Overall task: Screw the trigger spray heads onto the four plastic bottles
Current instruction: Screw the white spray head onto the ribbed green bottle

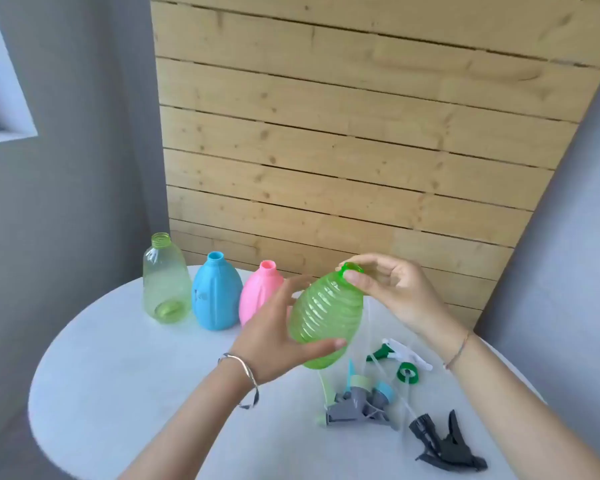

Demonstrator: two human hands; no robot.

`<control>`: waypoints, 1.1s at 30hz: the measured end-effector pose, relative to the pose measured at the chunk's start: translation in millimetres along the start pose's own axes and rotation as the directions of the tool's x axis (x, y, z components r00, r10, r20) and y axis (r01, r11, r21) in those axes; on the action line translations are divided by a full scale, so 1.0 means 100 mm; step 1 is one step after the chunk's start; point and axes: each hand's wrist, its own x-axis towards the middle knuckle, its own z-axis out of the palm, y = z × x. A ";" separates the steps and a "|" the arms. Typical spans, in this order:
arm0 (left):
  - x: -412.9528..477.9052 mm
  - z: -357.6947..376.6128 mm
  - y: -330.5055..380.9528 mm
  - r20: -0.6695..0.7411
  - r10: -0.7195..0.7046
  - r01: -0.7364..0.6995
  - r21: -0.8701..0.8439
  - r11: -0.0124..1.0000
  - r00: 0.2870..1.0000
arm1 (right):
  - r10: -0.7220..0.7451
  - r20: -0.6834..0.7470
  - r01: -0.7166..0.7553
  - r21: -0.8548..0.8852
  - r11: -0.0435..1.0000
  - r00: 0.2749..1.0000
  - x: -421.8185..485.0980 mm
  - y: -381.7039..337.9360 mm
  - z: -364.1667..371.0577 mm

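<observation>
Item in hand: ribbed green bottle (326, 318), translucent, held tilted above the table at centre frame, neck toward the upper right. No liquid shows inside. No spray head on it.

Left hand (274, 336): curled around the bottle's lower body, thumb across the front, fingers behind. Right hand (392, 289): thumb and fingertips pinched at the bottle's neck ring; nothing else is in it.

Step, as judged: first bottle taken up and steadied, no head fitted yet. The next move calls for the right hand to free itself, pick one head from the pile, feed its dip tube down the neck, then turn the collar onto the thread while the left hand keeps the bottle from rotating.

Standing bottles, left of centre, upright in a row, all uncapped: pale green clear bottle (166, 284), visibly holding nothing; blue bottle (216, 299) and pink bottle (258, 294), both opaque, contents not to be told.

Spray heads, lower right, loose on the white round table (118, 393): white and green head (400, 360); two grey heads (359, 403) lying together, tubes tangled; black head (445, 441) nearest the edge.
</observation>
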 end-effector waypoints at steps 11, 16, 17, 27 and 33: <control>-0.25 0.29 -0.15 -0.078 -0.152 0.137 -0.176 0.975 0.985 | 0.721 -0.287 -0.775 -0.270 0.571 0.631 -0.64 0.92 -0.65; -0.21 0.33 -0.14 -0.084 -0.137 0.120 -0.179 0.976 0.987 | 0.781 -0.256 -0.820 -0.238 0.521 0.570 -0.63 1.17 -0.63; -0.20 0.33 -0.15 -0.085 -0.134 0.117 -0.188 0.975 0.987 | 0.773 -0.246 -0.810 -0.218 0.544 0.585 -0.62 1.20 -0.60; -0.20 0.39 -0.06 -0.075 -0.134 0.116 -0.208 0.971 0.988 | 0.724 -0.297 -0.745 0.057 0.664 0.622 -0.61 1.31 -0.44; -0.24 0.38 -0.02 -0.073 -0.140 0.120 -0.224 0.967 0.988 | 0.708 -0.276 -0.697 0.154 0.700 0.650 -0.62 1.24 -0.44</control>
